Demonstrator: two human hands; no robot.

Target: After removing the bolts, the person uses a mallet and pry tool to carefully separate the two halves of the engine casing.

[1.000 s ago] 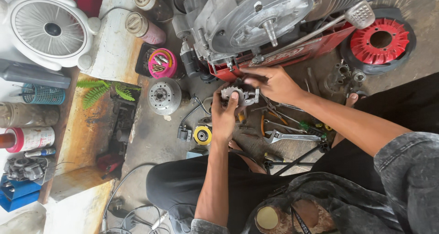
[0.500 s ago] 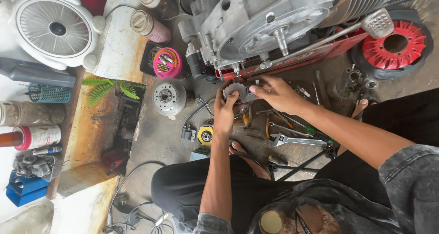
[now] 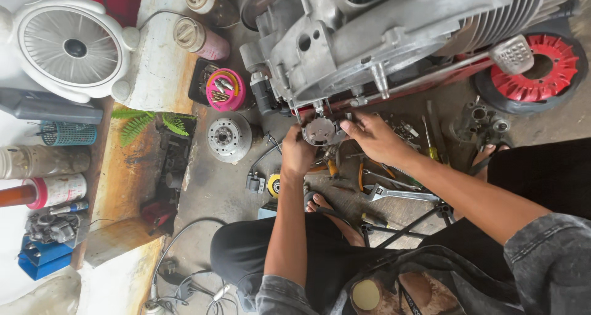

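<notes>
Bright, even daylight, soft and diffuse; only faint shadows beneath the engine casing (image 3: 381,38). Mild glare on the white fan (image 3: 71,47). Sharp at centre, slightly stretched and bowed toward the edges.

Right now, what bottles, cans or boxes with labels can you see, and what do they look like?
Spray can: far left, lying down, white with red band, orange end.
Jar: top, beside the engine, pink with pale lid.
Pink tub: below that jar, round, holding small parts.
Blue box: lower left corner.

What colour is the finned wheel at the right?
The finned wheel is red, clear in the head view.
</notes>
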